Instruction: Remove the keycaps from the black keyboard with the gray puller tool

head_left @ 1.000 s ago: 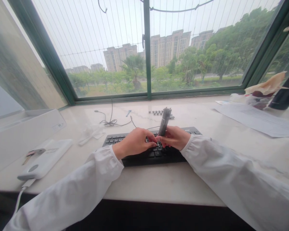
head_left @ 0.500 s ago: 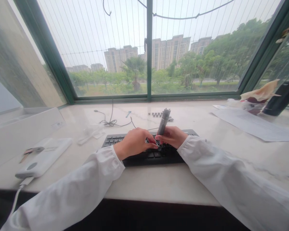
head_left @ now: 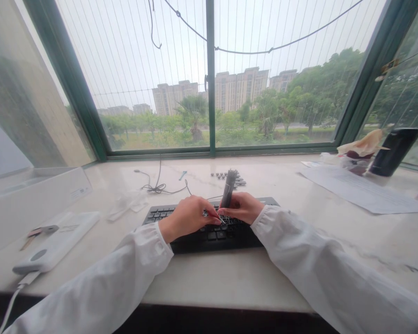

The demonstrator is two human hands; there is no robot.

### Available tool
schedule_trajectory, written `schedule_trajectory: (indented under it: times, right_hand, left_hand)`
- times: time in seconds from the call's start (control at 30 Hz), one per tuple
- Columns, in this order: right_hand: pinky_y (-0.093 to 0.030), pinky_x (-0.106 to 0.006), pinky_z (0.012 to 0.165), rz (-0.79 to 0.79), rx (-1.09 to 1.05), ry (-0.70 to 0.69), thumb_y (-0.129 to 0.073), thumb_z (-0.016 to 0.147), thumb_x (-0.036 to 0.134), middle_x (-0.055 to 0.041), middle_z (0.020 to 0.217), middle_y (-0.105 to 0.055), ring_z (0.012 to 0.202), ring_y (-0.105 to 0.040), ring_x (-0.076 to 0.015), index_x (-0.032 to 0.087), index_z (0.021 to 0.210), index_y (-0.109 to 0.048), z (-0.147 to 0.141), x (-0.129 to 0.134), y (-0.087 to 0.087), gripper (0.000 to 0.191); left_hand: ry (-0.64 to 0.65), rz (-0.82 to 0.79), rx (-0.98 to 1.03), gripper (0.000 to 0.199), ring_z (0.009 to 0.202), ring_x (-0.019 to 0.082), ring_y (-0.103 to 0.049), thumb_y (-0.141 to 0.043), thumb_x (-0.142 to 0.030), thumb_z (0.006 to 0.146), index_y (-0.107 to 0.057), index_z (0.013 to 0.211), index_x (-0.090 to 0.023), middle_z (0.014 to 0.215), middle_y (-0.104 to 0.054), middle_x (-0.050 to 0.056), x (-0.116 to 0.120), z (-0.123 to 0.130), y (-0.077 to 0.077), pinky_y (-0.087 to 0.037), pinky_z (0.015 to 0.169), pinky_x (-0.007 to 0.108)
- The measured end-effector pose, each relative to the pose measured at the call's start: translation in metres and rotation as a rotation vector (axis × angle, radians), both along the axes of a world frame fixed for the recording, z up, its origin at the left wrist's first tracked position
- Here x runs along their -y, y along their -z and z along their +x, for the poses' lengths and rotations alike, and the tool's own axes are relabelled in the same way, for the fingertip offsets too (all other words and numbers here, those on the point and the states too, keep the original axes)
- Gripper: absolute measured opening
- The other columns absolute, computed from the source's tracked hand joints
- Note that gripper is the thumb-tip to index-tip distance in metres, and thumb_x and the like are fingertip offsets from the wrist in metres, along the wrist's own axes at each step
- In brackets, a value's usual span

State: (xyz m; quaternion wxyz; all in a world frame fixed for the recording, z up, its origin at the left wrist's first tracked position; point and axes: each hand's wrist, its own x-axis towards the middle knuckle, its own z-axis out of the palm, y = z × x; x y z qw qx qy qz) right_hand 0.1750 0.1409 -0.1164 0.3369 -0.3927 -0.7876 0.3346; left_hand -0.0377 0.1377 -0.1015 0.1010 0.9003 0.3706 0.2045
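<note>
A black keyboard (head_left: 202, 246) lies on the pale counter, its middle section stripped of keycaps with the bare key mounts showing. My left hand (head_left: 191, 217) reaches over it from the left, thumb and fingers pinched together at the bare section; whatever is between the tips is too small to make out. Facing it, my right hand (head_left: 244, 207) grips a dark grey cylindrical tool (head_left: 229, 188) with a ragged top. The tool stands nearly upright, tilted slightly right, its lower end near the bare key mounts. Loose keycaps (head_left: 226, 176) sit in rows behind the keyboard.
Left are a white power bank (head_left: 61, 239) with keys (head_left: 38, 233) on it, a white box (head_left: 38, 199) and clear plastic wrapping (head_left: 125, 204). A coiled cable (head_left: 156, 188) lies behind. Papers (head_left: 355, 188) and a dark cylinder (head_left: 395, 152) are at right.
The view has tilted upward, so the counter appears lower in the picture. Both hands remain over the bare part of the keyboard, and the right still holds the tool.
</note>
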Motion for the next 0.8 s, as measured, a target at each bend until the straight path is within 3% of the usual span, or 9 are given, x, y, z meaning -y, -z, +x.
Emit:
schedule_trajectory:
  times: [0.4, 0.6, 0.8]
  right_hand:
    - [-0.039, -0.024, 0.052, -0.013, -0.008, 0.029, -0.069, 0.069, 0.056, -0.0012, 0.063, -0.059, 0.059, -0.051, -0.0126, 0.013, 0.079, -0.065, -0.001, -0.002, 0.001, 0.044]
    - [-0.035, -0.025, 0.047, -0.012, 0.014, 0.035, -0.065, 0.071, 0.059, 0.0006, 0.058, -0.054, 0.053, -0.049, -0.0117, 0.013, 0.080, -0.063, -0.003, 0.000, -0.001, 0.048]
    - [-0.036, -0.024, 0.046, -0.064, -0.023, 0.031, -0.065, 0.069, 0.064, 0.0006, 0.056, -0.055, 0.051, -0.050, -0.0119, 0.014, 0.080, -0.060, -0.003, 0.000, 0.000, 0.051]
  left_hand:
    - [0.091, 0.134, -0.203, 0.016, 0.076, 0.014, -0.064, -0.062, -0.038, 0.084, -0.072, 0.095, -0.031, 0.091, -0.071, -0.003, 0.005, 0.000, -0.011, -0.041, 0.066, 0.023]
    - [0.108, 0.251, -0.274, 0.018, 0.075, 0.015, -0.065, -0.056, -0.036, 0.088, -0.070, 0.096, -0.028, 0.092, -0.070, 0.000, 0.014, 0.002, -0.013, -0.041, 0.062, 0.024]
    - [0.137, 0.261, -0.286, 0.021, 0.076, 0.016, -0.065, -0.056, -0.033, 0.086, -0.067, 0.104, -0.028, 0.094, -0.068, 0.000, 0.013, 0.002, -0.014, -0.044, 0.064, 0.025]
